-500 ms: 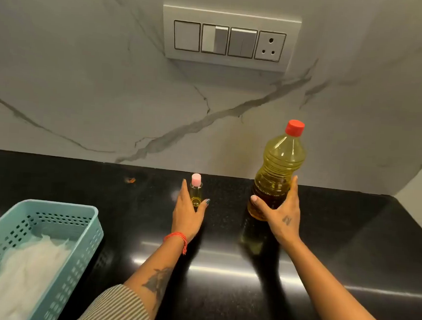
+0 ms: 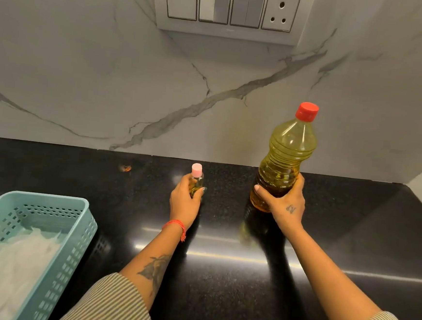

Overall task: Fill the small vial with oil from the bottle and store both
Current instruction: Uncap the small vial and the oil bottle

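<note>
The vial is pinched by the left hand, the bottle gripped low by the right hand, both on the counter. Bottle likely heavy, slick; vial light.

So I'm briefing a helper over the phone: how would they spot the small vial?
On the black countertop below the wall switch panel, find the two hands. The left hand grips the vial: tiny, pink-capped, unlike the tall red-capped oil bottle beside it.
</note>
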The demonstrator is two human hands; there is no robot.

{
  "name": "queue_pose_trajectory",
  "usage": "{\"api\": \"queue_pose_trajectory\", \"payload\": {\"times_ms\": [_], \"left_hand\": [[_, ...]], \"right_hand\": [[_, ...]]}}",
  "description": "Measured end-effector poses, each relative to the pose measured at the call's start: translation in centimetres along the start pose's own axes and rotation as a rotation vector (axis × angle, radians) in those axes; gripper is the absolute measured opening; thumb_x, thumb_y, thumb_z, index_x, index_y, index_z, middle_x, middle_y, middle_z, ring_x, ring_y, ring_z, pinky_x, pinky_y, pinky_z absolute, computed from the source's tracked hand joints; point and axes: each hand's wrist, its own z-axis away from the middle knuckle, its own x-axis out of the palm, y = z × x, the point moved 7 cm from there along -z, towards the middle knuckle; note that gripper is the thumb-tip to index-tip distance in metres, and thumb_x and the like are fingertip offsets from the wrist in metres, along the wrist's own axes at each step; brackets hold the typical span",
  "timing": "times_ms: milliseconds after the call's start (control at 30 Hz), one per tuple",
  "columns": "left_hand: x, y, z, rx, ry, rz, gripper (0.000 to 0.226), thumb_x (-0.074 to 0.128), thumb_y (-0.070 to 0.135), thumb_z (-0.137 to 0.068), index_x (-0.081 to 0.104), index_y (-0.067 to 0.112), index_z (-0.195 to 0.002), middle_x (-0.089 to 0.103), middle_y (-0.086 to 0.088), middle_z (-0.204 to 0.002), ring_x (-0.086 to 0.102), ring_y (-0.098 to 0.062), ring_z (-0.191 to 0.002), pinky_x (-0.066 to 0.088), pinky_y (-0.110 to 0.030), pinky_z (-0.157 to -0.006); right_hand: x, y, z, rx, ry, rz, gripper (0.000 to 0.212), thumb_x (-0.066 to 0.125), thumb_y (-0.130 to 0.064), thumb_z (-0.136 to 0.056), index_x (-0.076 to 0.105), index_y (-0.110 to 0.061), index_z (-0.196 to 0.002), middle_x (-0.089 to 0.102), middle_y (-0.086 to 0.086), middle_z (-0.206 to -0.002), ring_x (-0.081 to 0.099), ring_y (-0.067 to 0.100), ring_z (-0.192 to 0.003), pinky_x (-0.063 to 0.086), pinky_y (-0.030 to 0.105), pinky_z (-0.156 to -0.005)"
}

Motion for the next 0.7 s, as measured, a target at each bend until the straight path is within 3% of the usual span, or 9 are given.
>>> {"api": "queue_pose_trajectory", "payload": {"times_ms": [167, 433, 700], "left_hand": [[-0.3, -0.3, 1.5, -0.003, -0.021, 0.0, 0.038, 0.063, 0.014, -0.085, 0.051, 0.018, -0.121, 0.062, -0.006, -0.117, 0.057, -0.02, -0.109, 0.043, -0.03, -0.094], [-1.4, -0.3, 6.9, 0.038, -0.046, 0.015, 0.038, 0.063, 0.014, -0.085, 0.05, 0.018, -0.12, 0.063, -0.003, -0.113, 0.058, -0.017, -0.105, 0.043, -0.026, -0.089], [-2.9, -0.8, 12.9, 0.088, -0.062, -0.013, 0.042, 0.064, 0.016, -0.085, 0.049, 0.021, -0.123, 0.061, 0.001, -0.111, 0.057, -0.013, -0.102, 0.042, -0.023, -0.085]], "right_hand": [[-0.8, -0.2, 1.4, -0.002, -0.015, 0.005, 0.092, 0.081, -0.041, -0.063, 0.028, -0.022, -0.135, 0.049, 0.006, -0.132, 0.047, 0.025, -0.121, 0.037, 0.037, -0.098], [-3.0, -0.3, 6.0, -0.013, -0.034, 0.0, 0.092, 0.082, -0.041, -0.062, 0.028, -0.022, -0.135, 0.05, 0.004, -0.131, 0.048, 0.022, -0.12, 0.038, 0.034, -0.097], [-5.7, -0.6, 11.5, -0.026, -0.021, -0.022, 0.088, 0.083, -0.036, -0.062, 0.032, -0.023, -0.132, 0.05, -0.006, -0.12, 0.047, 0.009, -0.107, 0.039, 0.027, -0.091]]}}
